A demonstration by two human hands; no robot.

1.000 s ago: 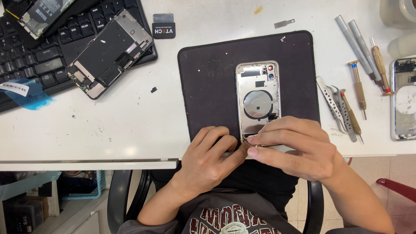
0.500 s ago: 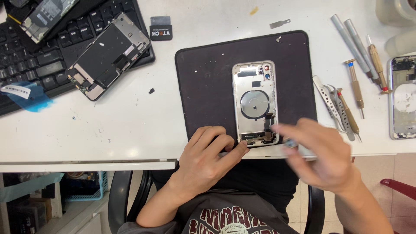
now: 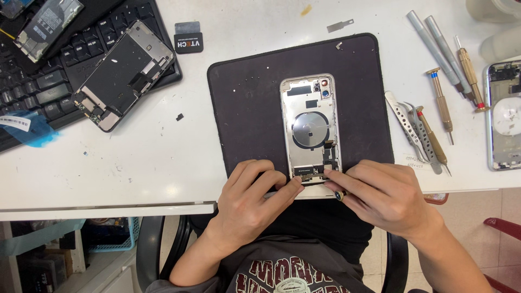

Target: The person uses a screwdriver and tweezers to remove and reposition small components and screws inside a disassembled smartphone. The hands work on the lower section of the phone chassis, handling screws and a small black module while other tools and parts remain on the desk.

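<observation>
Opened phone shell (image 3: pixel 310 130), back down and upright on the dark mat (image 3: pixel 244 103) at the white desk's (image 3: pixel 141 163) near edge; left hand (image 3: pixel 251 201) rests at its lower left corner, fingers curled and pressed to the bottom edge, right hand (image 3: pixel 382 196) at its lower right corner with fingertips pinched on a small part I cannot make out, a small round piece showing under the fingers. Around it: screen assembly (image 3: pixel 124 75) lying on a black keyboard (image 3: pixel 49 81) at upper left; tweezers (image 3: pixel 408 127) and screwdrivers (image 3: pixel 440 106) right of the mat; a second shell (image 3: pixel 506 116) at the far right edge.
</observation>
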